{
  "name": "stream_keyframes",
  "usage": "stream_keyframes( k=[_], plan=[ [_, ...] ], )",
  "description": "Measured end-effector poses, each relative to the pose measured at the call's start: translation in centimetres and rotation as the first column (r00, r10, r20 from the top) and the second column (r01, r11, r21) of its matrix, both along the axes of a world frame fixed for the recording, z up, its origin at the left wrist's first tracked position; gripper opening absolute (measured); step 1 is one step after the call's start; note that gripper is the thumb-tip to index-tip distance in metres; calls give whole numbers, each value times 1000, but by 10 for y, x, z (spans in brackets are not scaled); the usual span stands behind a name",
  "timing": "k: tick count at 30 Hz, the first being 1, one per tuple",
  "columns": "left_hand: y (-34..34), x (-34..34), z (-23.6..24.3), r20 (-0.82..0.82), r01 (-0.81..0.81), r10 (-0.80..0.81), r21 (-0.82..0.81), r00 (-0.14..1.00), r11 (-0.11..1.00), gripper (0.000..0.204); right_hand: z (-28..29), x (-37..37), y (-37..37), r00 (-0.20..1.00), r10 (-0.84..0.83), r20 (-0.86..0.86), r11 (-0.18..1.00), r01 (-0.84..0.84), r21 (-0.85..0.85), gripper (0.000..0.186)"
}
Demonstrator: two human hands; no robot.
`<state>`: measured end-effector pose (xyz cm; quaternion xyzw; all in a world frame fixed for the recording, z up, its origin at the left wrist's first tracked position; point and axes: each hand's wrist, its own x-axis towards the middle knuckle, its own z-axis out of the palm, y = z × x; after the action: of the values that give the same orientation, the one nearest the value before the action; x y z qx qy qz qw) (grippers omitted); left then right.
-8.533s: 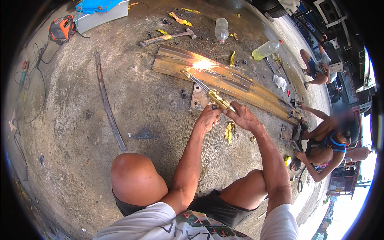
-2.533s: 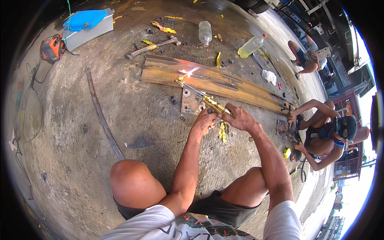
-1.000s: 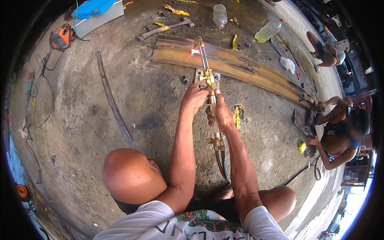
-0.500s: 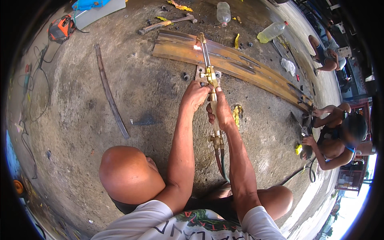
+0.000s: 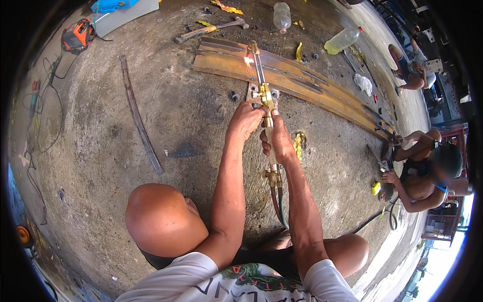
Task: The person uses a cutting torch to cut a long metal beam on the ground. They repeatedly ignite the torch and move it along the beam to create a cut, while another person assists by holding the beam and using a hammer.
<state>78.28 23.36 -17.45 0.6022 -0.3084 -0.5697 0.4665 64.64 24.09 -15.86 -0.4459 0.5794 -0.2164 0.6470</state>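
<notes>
Both the left hand (image 5: 246,122) and the right hand (image 5: 282,142) grip the torch (image 5: 264,94), which points up at the steel (image 5: 292,78) in the upper middle, slanting down rightward, left hand nearer.

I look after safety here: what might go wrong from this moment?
The left hand and right hand are bare on the torch, so hot spatter might burn them. Sparks from the bright glow at the rusty metal could perhaps reach the clear bottle beyond. The hoses beside the right forearm might snag.
</notes>
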Motion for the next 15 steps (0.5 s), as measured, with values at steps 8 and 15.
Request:
stream_keyframes(
  k=[8, 15],
  plan=[
    [-1, -1, -4, -19, -18, 17, -18, 1000, 1000, 20, 3, 3, 1, 1000, -14, -15, 1000, 14, -15, 62],
    [-2, 2, -9, -17, -13, 13, -28, 1000, 1000, 23, 5, 5, 1, 1000, 3, -29, 1000, -3, -29, 63]
  ],
)
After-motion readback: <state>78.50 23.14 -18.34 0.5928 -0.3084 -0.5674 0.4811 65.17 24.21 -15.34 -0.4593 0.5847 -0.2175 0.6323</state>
